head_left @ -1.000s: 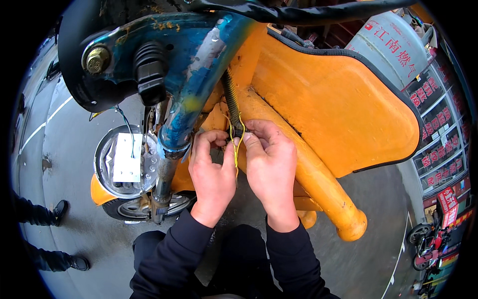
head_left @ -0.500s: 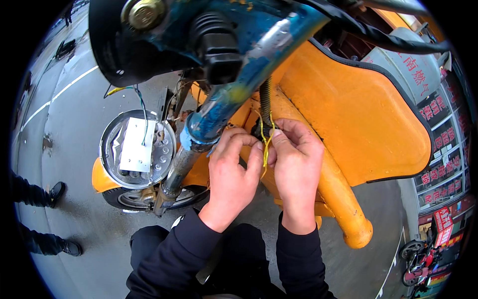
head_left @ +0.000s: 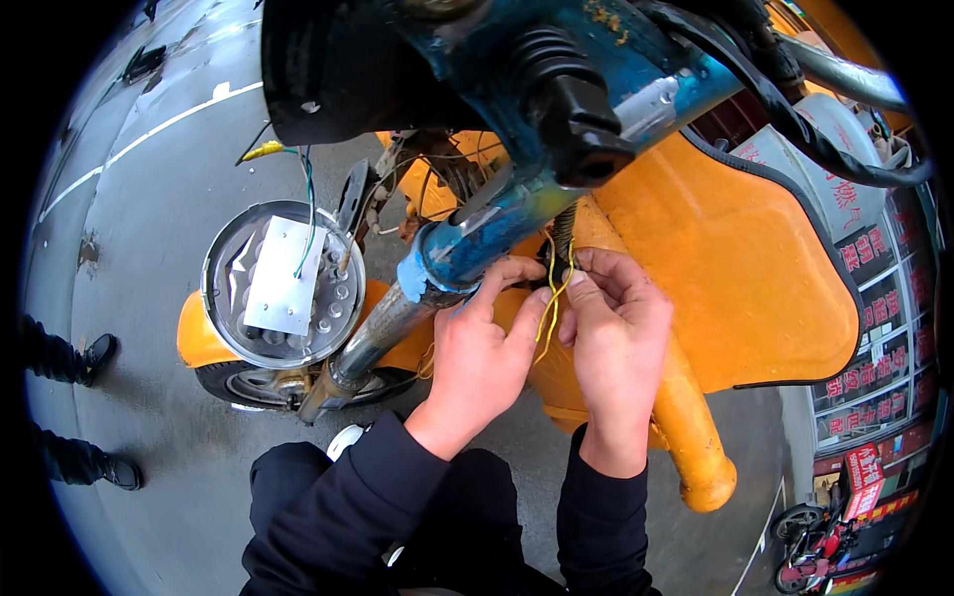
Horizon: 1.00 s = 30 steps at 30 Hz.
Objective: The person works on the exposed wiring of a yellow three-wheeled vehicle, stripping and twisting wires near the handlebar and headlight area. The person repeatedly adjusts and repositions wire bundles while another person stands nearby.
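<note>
Thin yellow wires (head_left: 544, 326) hang in a loop below a ribbed black conduit (head_left: 563, 228), behind a worn blue fork tube (head_left: 487, 221). My left hand (head_left: 482, 348) is closed, its thumb and forefinger against the wires from the left. From the right, my right hand (head_left: 621, 333) pinches the same wires between thumb and curled fingers. The fingertips nearly meet, and a dark piece behind them is mostly hidden. An orange body panel (head_left: 755, 268) spreads behind my right hand.
A round lamp housing (head_left: 212, 298) with a white plate (head_left: 285, 276) hangs at left, above a front wheel (head_left: 238, 385). Overhead are a black rubber-booted part (head_left: 576, 114) and a thick black cable (head_left: 805, 139). A bystander's legs (head_left: 60, 356) stand far left; a red motorcycle (head_left: 820, 541) is parked lower right.
The view has shifted, so the fork tube and both hands sit farther right. Both hands stay on the yellow wires, with the left thumb and forefinger a little farther apart.
</note>
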Motion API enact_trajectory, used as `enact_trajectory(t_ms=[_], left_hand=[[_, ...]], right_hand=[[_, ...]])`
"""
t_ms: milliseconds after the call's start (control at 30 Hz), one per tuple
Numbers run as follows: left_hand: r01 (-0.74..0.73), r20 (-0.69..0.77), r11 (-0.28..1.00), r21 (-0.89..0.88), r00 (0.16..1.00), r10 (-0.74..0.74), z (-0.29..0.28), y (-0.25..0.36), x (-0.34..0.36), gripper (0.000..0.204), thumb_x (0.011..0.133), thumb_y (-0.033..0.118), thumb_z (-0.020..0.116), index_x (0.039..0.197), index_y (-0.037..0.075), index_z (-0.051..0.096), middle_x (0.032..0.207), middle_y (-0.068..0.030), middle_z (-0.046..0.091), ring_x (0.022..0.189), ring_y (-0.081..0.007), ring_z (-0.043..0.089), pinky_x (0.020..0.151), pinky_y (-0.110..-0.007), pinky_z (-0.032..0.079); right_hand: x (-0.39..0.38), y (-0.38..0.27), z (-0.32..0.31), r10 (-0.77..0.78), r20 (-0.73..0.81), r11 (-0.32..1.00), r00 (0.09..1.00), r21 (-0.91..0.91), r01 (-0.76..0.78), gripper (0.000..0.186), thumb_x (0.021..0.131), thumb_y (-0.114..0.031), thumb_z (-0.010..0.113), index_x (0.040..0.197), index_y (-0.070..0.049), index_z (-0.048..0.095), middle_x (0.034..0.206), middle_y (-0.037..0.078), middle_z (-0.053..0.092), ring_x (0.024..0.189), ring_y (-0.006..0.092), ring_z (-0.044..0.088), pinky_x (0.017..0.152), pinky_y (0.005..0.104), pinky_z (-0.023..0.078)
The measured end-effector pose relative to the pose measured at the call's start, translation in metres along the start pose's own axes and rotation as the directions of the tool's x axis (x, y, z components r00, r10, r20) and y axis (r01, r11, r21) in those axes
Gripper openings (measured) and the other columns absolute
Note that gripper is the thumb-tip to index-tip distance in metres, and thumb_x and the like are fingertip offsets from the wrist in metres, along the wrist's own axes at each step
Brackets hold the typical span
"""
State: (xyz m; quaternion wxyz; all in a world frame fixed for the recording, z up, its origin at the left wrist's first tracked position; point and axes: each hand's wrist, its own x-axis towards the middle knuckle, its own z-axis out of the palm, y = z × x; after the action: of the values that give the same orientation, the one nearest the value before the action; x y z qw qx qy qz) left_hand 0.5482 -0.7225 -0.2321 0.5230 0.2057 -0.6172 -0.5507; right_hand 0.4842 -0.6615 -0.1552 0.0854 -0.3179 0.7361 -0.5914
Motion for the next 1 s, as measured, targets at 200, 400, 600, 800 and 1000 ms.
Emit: enact_trajectory(t_ms=[200, 400, 600, 800, 1000], left_hand=[[0.126, 0.025, 0.970, -0.207, 0.992, -0.123, 0.012, -0.003, 0.006, 0.021, 0.094, 0.006, 0.062, 0.113, -0.002, 0.059, 0.096, -0.0074, 0.066, 0.087, -0.0135, 0.061, 0.079, -0.028, 0.048], [0.264, 0.098, 0.914, -0.307, 0.964, -0.245, 0.012, 0.003, 0.015, 0.022, 0.097, 0.013, 0.060, 0.111, -0.004, 0.062, 0.087, -0.0018, 0.062, 0.075, -0.0066, 0.052, 0.069, -0.022, 0.044], [0.278, 0.104, 0.904, -0.324, 0.960, -0.258, 0.010, 0.001, 0.015, 0.020, 0.092, 0.009, 0.067, 0.108, -0.003, 0.064, 0.078, 0.0059, 0.052, 0.069, -0.0035, 0.043, 0.062, -0.020, 0.037], [0.347, 0.145, 0.858, -0.379, 0.938, -0.315, 0.008, 0.006, 0.014, 0.021, 0.093, 0.010, 0.064, 0.110, -0.003, 0.065, 0.086, 0.0035, 0.056, 0.079, -0.0037, 0.048, 0.073, -0.019, 0.040], [0.388, 0.211, 0.810, -0.440, 0.921, -0.327, 0.000, 0.010, 0.013, 0.024, 0.094, 0.010, 0.063, 0.115, -0.003, 0.063, 0.099, -0.0015, 0.065, 0.094, -0.0067, 0.056, 0.087, -0.022, 0.043]], right_hand=[[0.000, 0.007, 0.004, -0.415, 0.008, 0.812, 0.910, -0.448, 0.374, 0.019, 0.085, -0.004, 0.065, 0.103, 0.004, 0.064, 0.088, 0.020, 0.066, 0.074, 0.0356, 0.066, 0.067, 0.0414, 0.053], [0.010, 0.006, -0.002, -0.553, 0.028, 0.697, 0.833, -0.531, 0.481, 0.013, 0.085, -0.002, 0.065, 0.097, 0.003, 0.068, 0.086, 0.023, 0.067, 0.078, 0.0398, 0.066, 0.070, 0.0419, 0.053], [0.010, 0.005, -0.002, -0.515, -0.067, 0.747, 0.855, -0.524, 0.409, 0.011, 0.086, -0.002, 0.063, 0.095, 0.001, 0.070, 0.083, 0.023, 0.068, 0.077, 0.0385, 0.068, 0.071, 0.0401, 0.053], [0.007, 0.007, -0.003, -0.476, -0.186, 0.827, 0.860, -0.426, 0.365, 0.011, 0.086, -0.003, 0.060, 0.092, 0.001, 0.068, 0.082, 0.023, 0.067, 0.075, 0.0412, 0.065, 0.067, 0.0446, 0.052], [0.013, 0.005, -0.003, -0.430, -0.202, 0.855, 0.880, -0.406, 0.325, 0.010, 0.087, -0.005, 0.060, 0.091, -0.001, 0.068, 0.080, 0.022, 0.067, 0.074, 0.0416, 0.065, 0.068, 0.0453, 0.051]])
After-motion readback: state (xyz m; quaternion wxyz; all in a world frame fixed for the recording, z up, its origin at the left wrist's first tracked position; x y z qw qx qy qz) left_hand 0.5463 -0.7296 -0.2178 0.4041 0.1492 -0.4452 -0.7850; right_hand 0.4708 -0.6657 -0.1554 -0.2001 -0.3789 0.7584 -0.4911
